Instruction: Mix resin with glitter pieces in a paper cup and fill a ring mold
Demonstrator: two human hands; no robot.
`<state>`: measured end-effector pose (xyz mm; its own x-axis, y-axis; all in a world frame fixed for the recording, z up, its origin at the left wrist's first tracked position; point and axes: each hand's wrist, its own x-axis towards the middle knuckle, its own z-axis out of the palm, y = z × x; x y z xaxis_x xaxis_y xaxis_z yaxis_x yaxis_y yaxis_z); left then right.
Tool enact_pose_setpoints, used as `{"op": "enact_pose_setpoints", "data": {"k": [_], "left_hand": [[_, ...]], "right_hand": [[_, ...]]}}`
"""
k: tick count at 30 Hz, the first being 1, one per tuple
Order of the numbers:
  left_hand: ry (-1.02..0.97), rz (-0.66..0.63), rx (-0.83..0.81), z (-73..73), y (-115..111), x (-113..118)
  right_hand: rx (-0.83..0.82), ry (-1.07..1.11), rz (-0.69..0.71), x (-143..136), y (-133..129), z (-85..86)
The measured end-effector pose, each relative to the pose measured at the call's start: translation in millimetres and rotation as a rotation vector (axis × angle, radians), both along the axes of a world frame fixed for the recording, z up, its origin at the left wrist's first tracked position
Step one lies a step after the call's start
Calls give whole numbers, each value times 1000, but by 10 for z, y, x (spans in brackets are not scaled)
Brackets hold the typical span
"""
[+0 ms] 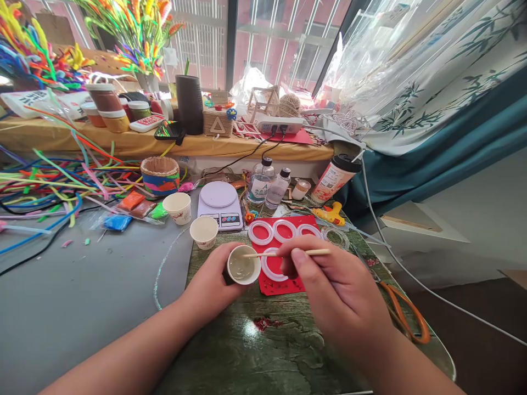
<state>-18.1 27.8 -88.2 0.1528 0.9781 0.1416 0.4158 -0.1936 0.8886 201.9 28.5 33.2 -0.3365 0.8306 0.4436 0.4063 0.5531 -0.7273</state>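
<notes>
My left hand (214, 282) is wrapped round a small paper cup (256, 272), tilted toward me, with a clear, glossy liquid (241, 265) inside. Pinched in my right hand (341, 280) is a thin wooden stick (263, 254), whose far end reaches into that cup. Behind my hands lies a red sheet (269, 287) bearing several pale ring-shaped molds (260, 233); my right hand partly covers it. Two more paper cups, one nearer (204, 232) and one farther (177, 208), stand to the left beside a white digital scale (220, 206).
Two clear bottles, one labelled (259, 186) and one beside it (279, 189), stand behind the molds. A yellow glue gun (331, 213), a lidded drink cup (336, 176) and orange-handled scissors (405, 312) are at right. Colourful pipe cleaners (53, 181) cover the left. A white cable (382, 230) crosses the right edge.
</notes>
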Motion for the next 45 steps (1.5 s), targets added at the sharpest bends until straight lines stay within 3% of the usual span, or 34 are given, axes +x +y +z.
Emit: {"op": "enact_pose_setpoints", "data": {"k": [5,8,11,15,18,27,45], "left_hand": [[-2,3,-1,-4,12,5],[1,1,7,-13,16,1],[9,5,6,-13,13,-3],[-2,14,-11,10,9,-2],[-10,13,-8,22,17,3],[6,14,-6,7,14,7],[4,-6,-50,39,20,12]], "right_hand": [[17,-14,0,6,5,49],[-43,-2,68,3,5,60],[-2,3,13,-5,10,46],[-26,0,45,-4,9,11],[-12,30,-31,7,-2,-5],[-43,-19,63,7,3,65],[-54,-53,35,-2,21,80]]}}
